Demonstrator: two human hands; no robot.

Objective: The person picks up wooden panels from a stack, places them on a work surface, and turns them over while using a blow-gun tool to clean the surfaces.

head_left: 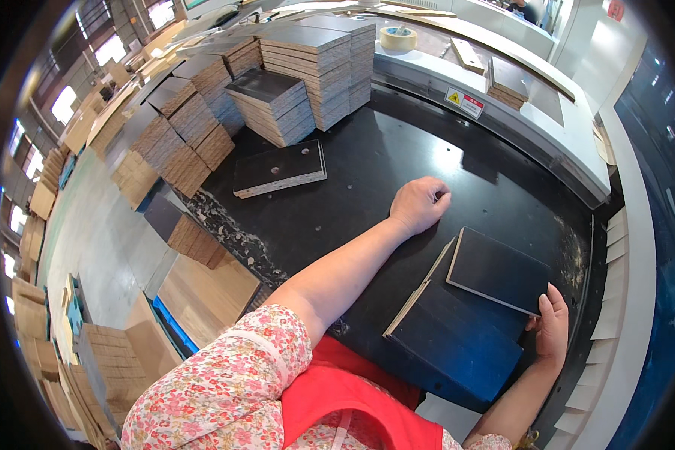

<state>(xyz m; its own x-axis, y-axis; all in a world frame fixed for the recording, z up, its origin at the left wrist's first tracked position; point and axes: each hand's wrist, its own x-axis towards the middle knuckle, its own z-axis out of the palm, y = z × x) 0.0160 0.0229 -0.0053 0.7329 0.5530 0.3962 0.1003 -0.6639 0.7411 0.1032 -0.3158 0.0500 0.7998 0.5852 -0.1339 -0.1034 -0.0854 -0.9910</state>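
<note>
My right hand (551, 328) grips the near right corner of a dark rectangular board (499, 270), thumb along its edge. That board lies over a stack of dark boards (457, 337) with pale edges at the near side of the black worktable. Further in, over the bare black surface, my left hand (420, 204) is closed, fingers curled toward the thumb. Whatever it holds, if anything, is hidden. Left of it lies a single dark board (281, 169) with two small round marks on its top, apart from my hand.
Stacked dark-topped boards (315, 71) with raw chipboard edges line the far left of the black worktable (352, 195). A tape roll (397, 38) and a small board stack (507, 81) sit on the white machine ledge beyond. Wooden panels (202, 296) stand beside the table's left edge.
</note>
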